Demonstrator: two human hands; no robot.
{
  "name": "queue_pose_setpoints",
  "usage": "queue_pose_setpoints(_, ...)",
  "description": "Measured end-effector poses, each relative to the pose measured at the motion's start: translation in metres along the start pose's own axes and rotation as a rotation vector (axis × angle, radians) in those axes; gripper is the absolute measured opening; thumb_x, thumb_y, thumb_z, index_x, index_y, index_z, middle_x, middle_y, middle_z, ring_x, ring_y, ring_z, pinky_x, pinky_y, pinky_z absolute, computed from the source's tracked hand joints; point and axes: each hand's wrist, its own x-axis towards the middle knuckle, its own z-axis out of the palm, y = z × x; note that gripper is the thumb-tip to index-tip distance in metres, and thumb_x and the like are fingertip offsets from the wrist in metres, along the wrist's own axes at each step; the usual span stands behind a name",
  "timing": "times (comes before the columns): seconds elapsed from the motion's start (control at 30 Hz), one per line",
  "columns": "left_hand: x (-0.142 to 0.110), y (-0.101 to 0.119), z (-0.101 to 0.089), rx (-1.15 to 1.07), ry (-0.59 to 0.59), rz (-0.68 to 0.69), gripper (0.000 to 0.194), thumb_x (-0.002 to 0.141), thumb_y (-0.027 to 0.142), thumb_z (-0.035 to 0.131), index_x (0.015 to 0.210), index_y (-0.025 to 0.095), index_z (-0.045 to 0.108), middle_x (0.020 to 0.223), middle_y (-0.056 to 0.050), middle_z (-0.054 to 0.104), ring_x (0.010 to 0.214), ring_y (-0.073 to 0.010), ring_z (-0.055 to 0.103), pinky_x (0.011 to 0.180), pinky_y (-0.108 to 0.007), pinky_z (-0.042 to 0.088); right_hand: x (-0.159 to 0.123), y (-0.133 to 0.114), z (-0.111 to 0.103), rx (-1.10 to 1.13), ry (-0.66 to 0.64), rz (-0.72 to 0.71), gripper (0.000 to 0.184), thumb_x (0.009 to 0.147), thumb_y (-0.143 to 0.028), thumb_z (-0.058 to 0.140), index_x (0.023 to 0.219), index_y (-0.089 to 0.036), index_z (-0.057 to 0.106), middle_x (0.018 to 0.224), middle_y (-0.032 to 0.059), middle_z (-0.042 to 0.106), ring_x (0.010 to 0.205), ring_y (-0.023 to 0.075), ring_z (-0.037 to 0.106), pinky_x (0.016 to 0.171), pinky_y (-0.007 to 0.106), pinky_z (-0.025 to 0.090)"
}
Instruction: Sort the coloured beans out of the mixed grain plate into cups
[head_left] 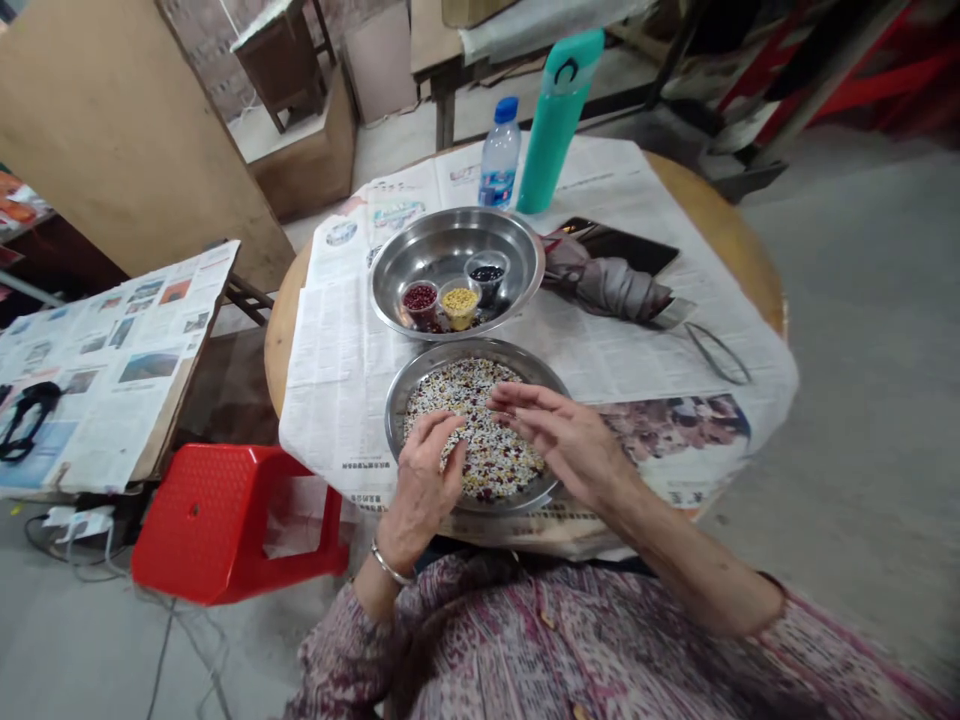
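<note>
Three cups [459,302] are standing at twelve o'clock, apparently keeping colours apart. Over the pan [398,400] of mixed grains [487,455], the left hand [426,475] is curling at eight, the right hand [571,436] loosely extending at three; whether fingers are pinching anything, I cannot tell.

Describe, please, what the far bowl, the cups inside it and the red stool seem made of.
Far bowl: polished metal, probably stainless steel, from its silvery reflections.
Cups: clear plastic, probably; walls look see-through.
Red stool: glossy plastic, likely; its patterned top shines.
</note>
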Motion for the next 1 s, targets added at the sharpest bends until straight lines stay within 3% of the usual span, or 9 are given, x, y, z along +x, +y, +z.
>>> queue_pose_setpoints(0.17,0.0,0.016,0.02,-0.427,0.012,-0.382,0.045,0.086,0.018,0.077,0.127,0.019,0.059,0.113,-0.007,0.068,0.087,-0.015,0.07,0.082,-0.032,0.063,-0.001,-0.011,0.012,0.348,-0.047,0.158,0.019,0.082,-0.032,0.071,0.099,-0.024,0.077,0.114,0.0065,0.077,0.121,0.0234,0.068,0.12,0.044,0.044)
queue_pose_setpoints(0.23,0.003,0.02,0.024,-0.546,0.034,-0.447,0.048,0.084,0.018,0.079,0.126,0.019,0.057,0.109,-0.005,0.068,0.083,-0.0133,0.07,0.08,-0.029,0.062,-0.003,-0.012,0.015,0.391,-0.053,0.183,0.019,0.084,-0.033,0.068,0.098,-0.024,0.077,0.116,0.0064,0.077,0.124,0.0238,0.066,0.121,0.044,0.043)
queue_pose_setpoints(0.33,0.009,0.022,0.026,-0.516,0.1,-0.378,0.033,0.085,0.019,0.08,0.113,0.018,0.063,0.101,-0.004,0.068,0.084,-0.0134,0.068,0.079,-0.028,0.06,-0.006,-0.013,0.019,0.404,-0.044,0.178,0.021,0.084,-0.036,0.067,0.098,-0.024,0.077,0.118,0.0064,0.077,0.127,0.0247,0.064,0.12,0.045,0.044)
queue_pose_setpoints(0.47,0.014,0.015,0.028,-0.255,0.127,-0.174,0.006,0.092,0.023,0.073,0.092,0.019,0.07,0.091,-0.003,0.068,0.084,-0.0147,0.065,0.075,-0.026,0.059,-0.008,-0.009,0.018,0.271,-0.065,0.105,0.027,0.088,-0.044,0.064,0.103,-0.026,0.076,0.126,0.0066,0.074,0.131,0.0257,0.062,0.118,0.046,0.047)
queue_pose_setpoints(0.63,0.011,0.003,0.034,0.01,0.099,-0.016,0.015,0.103,0.021,0.055,0.096,0.02,0.068,0.095,-0.005,0.066,0.088,-0.0162,0.065,0.084,-0.031,0.058,-0.004,0.001,0.009,0.007,-0.134,-0.053,0.041,0.096,-0.053,0.05,0.121,-0.028,0.071,0.139,0.0094,0.067,0.133,0.0299,0.061,0.109,0.053,0.054)
queue_pose_setpoints(0.73,0.008,-0.003,0.033,0.113,0.064,-0.008,0.018,0.105,0.019,0.047,0.099,0.019,0.064,0.096,-0.006,0.065,0.089,-0.017,0.065,0.085,-0.031,0.057,-0.005,0.003,0.01,-0.026,-0.137,-0.082,0.043,0.098,-0.055,0.048,0.123,-0.029,0.071,0.137,0.0102,0.068,0.128,0.0301,0.064,0.102,0.053,0.058)
queue_pose_setpoints(0.83,0.007,-0.007,0.025,0.186,0.055,-0.071,0.018,0.105,0.015,0.046,0.098,0.019,0.062,0.091,-0.004,0.063,0.083,-0.0163,0.062,0.08,-0.029,0.055,-0.009,0.001,0.012,-0.04,-0.083,-0.083,0.037,0.093,-0.054,0.058,0.115,-0.028,0.072,0.128,0.0091,0.072,0.115,0.0277,0.07,0.092,0.049,0.062)
queue_pose_setpoints(0.9,0.004,-0.008,0.017,0.223,0.012,-0.109,0.019,0.104,0.012,0.046,0.095,0.019,0.062,0.089,-0.004,0.062,0.082,-0.0164,0.06,0.08,-0.029,0.055,-0.01,0.001,0.008,-0.156,-0.022,-0.114,0.032,0.089,-0.051,0.067,0.106,-0.026,0.074,0.109,0.0072,0.076,0.097,0.0247,0.074,0.084,0.044,0.064)
queue_pose_setpoints(1.0,0.0,-0.007,0.007,0.278,-0.06,-0.124,0.021,0.1,0.006,0.047,0.105,0.02,0.062,0.097,-0.005,0.062,0.093,-0.0187,0.062,0.088,-0.033,0.056,-0.008,0.002,-0.01,-0.54,0.052,-0.36,0.023,0.09,-0.046,0.067,0.095,-0.025,0.075,0.087,0.0047,0.074,0.078,0.0224,0.071,0.078,0.042,0.061)
